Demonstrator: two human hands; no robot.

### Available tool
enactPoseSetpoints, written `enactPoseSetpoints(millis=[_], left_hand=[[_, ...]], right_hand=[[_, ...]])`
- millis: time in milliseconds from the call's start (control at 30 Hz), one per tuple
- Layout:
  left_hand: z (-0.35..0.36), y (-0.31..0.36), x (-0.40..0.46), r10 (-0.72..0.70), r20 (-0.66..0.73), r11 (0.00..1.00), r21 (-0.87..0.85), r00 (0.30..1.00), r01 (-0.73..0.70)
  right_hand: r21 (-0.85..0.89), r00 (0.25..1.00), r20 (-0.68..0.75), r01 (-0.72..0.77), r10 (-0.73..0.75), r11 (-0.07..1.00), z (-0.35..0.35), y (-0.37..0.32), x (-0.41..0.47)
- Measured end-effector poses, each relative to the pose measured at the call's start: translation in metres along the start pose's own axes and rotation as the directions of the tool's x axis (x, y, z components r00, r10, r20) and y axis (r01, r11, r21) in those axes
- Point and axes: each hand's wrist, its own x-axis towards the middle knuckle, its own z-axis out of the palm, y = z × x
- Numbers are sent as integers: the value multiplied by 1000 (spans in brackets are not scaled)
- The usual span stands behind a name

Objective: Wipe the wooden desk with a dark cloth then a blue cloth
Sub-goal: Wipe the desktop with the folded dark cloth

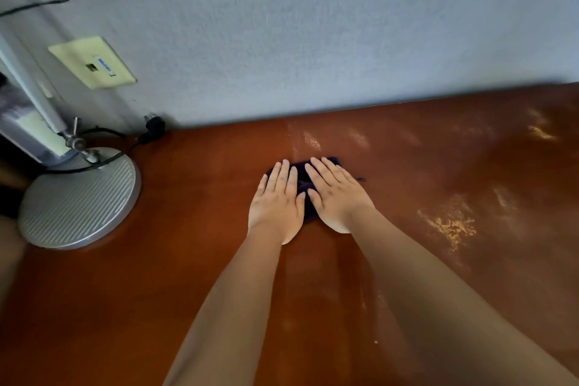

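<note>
Nearest the camera: two bare forearms reach forward over the wooden bench (156, 276), converging toward the middle of the top.

Left hand (277, 200) and right hand (336, 194) lie side by side, nearly touching, palms down, fingers straight and flat. Neither curls round anything; both press down on the dark cloth (302, 186), which sits on the bench mid-top, a little short of the back edge. Little of the cloth shows (a strip between the hands, a rim past the fingertips, a corner by the right hand), so its full outline cannot be told.

Judgement: flat double-palm hold spreads weight across the cloth and keeps it bunched under the hands, which suits a push-and-pull stroke. The cloth looks folded into a pad; its long axis seems to run left to right, across the arms, so a broad edge faces the wall. First stage of the task is in hand. No blue cloth is in view.

Right of the hands: pale, scuffed patches (451, 222) on the bench top, more toward the far right corner. A sheen shows just beyond the fingertips, possibly damp.

Left: a round ribbed metal base (78, 197) stands on the bench, with a slanting post and a black cable looped about it.

Farthest: grey-blue wall (313, 25), a cream socket plate (92, 61) and a plug near the bench's back edge.
</note>
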Motion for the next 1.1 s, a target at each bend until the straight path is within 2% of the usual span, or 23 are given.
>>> enactPoseSetpoints(millis=[267,533,700,1100], left_hand=[[0,10,-46,9,78,1000,14,997,-10],[9,13,-89,63,56,991,113,996,-69],[6,8,-62,85,43,989,118,995,-89],[-23,-12,66,-8,23,994,113,1000,5]], right_hand=[[4,998,57,-32,32,999,3,-20,-48],[9,993,104,-58,57,998,12,-38,-88],[15,996,79,-50,49,999,10,-27,-64],[14,1000,10,-7,6,1000,-19,21,62]])
